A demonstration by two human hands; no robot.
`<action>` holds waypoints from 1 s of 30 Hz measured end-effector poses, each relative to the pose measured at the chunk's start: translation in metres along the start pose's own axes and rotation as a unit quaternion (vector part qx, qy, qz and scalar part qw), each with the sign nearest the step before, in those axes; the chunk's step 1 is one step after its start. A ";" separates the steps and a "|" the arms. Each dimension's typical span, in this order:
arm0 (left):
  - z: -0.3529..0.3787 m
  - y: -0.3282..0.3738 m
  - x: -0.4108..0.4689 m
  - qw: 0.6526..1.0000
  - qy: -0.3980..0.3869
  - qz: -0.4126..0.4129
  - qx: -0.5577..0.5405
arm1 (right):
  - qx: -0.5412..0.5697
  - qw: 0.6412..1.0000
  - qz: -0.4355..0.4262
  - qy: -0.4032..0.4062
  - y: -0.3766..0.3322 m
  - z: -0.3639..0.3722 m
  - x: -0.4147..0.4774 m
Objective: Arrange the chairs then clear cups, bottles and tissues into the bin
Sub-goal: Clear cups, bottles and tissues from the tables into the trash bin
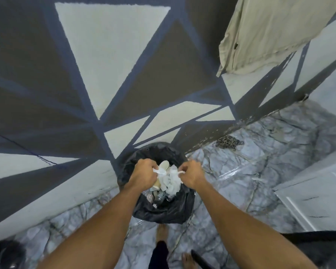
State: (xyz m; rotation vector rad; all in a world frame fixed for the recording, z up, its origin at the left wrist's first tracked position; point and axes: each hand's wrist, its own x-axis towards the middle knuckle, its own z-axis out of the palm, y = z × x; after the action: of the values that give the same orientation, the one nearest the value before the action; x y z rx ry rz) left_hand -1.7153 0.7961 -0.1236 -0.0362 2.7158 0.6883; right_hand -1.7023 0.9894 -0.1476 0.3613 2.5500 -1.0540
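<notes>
1. Head view: the bin (pixel 163 212), lined with a black bag, stands on the marbled floor (pixel 250 171) against the triangle-painted wall (pixel 109 55).
2. The left hand (pixel 144 174) is over the bin's left rim, fingers curled tight, pinching a strip of the white bundle (pixel 171 181).
3. The right hand (pixel 192 174), over the bin's right rim, pinches another strip likewise.
4. The bundle hangs between both hands, above the bin's mouth; whether it is tissue or thin plastic I cannot tell.
5. A beige paper cup (pixel 164 165) shows just beyond the bundle, within the bin's opening.
</notes>
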 end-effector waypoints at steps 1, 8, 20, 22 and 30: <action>0.005 -0.005 0.013 1.000 -0.001 0.000 -0.002 | 0.005 1.000 0.017 -0.001 0.002 0.006 0.009; 0.056 -0.031 0.099 0.998 -0.061 -0.011 -0.006 | 0.066 0.991 0.115 0.003 0.025 0.061 0.091; 0.107 -0.036 0.153 0.990 -0.143 -0.013 -0.003 | 0.081 0.977 0.191 -0.055 0.063 0.082 0.130; 0.104 -0.033 0.152 0.991 -0.135 -0.009 0.002 | 0.081 0.976 0.192 -0.064 0.062 0.076 0.129; 0.050 -0.011 0.115 0.998 -0.069 -0.008 0.011 | -0.017 0.994 0.074 -0.080 0.021 0.036 0.108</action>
State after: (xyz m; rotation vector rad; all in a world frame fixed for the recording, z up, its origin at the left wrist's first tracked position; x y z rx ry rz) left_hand -1.8062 0.8168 -0.2077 -0.0049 2.5882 0.6311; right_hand -1.7844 0.9885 -0.2292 0.4313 2.3570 -0.9448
